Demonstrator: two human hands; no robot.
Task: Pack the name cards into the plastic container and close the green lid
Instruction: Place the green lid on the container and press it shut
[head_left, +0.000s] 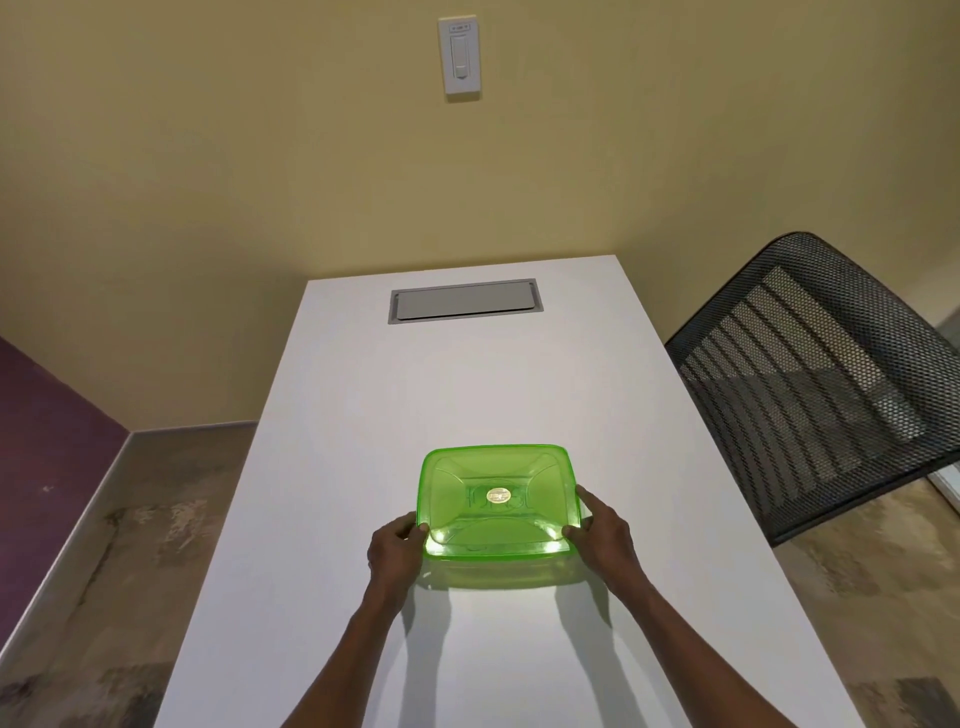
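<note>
Left hand (396, 545) and right hand (602, 530) grip the green lid (498, 501) at 8 and 4 o'clock; press corners evenly onto the container (498, 571)

The setting was an office or meeting room. A long white table (467, 395) carried a recessed grey cable hatch (466, 301). A black mesh office chair (826, 384) stood beside it. A wall-mounted switch plate (460, 54) was fixed above.

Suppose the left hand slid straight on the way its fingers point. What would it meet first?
The left hand points rightward at the green lid it already grips at the near-left corner, so the lid and container stop it at once.
</note>
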